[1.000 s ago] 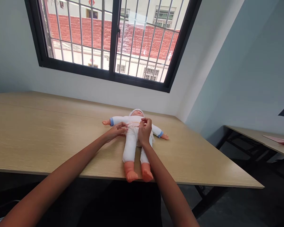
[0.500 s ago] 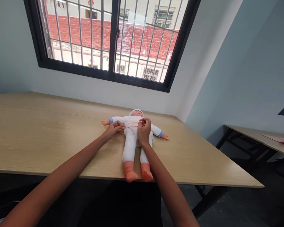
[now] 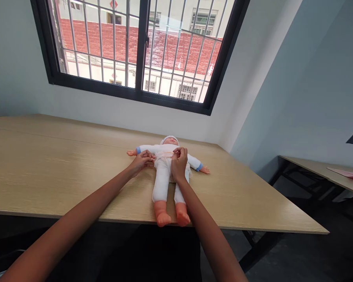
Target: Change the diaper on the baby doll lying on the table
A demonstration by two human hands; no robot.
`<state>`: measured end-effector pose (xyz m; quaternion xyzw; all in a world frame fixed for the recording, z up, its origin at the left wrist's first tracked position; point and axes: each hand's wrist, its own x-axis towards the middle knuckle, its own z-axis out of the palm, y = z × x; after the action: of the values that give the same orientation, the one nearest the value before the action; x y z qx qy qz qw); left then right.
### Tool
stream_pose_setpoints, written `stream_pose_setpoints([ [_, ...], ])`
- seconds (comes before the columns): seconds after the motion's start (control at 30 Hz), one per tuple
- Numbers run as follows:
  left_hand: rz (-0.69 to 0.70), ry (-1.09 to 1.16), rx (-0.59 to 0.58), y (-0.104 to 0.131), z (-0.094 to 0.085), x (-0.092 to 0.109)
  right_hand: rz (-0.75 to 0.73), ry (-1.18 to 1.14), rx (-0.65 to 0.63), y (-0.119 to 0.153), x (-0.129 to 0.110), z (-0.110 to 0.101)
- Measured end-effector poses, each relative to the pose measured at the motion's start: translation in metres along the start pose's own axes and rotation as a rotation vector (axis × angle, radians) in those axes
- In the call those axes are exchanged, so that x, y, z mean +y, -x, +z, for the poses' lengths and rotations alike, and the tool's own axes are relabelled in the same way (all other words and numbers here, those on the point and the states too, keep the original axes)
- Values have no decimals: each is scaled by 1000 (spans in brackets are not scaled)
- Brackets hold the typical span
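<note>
A baby doll (image 3: 161, 184) in a white outfit with blue cuffs and a white cap lies on its back, arms spread, bare feet towards me. Around its waist is a pale, sheer, frilly piece (image 3: 165, 155) with a pinkish band; I cannot tell if it is a skirt or a diaper. My left hand (image 3: 143, 161) is at the waist's left side, fingertips pinched on the piece's edge. Over the right part of the waist, my right hand (image 3: 179, 162) has thumb and fingers pinched together on the band, hiding part of it.
The doll rests on a light wooden table (image 3: 76, 164), its feet at the front edge. Behind stands a wall with a barred, dark-framed window (image 3: 141, 94). At the right, another table (image 3: 308, 164) carries a pink cloth (image 3: 348, 173).
Almost nothing differs. Both hands keep their place at the doll's waist, and the doll lies as before.
</note>
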<state>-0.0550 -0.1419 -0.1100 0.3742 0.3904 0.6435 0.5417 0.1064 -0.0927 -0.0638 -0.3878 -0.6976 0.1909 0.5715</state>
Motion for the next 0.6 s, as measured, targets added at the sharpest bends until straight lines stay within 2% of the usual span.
stream_pose_setpoints([
  [0.6, -41, 99, 0, -4, -7, -8, -16, -3, -19, 1, 2, 1],
])
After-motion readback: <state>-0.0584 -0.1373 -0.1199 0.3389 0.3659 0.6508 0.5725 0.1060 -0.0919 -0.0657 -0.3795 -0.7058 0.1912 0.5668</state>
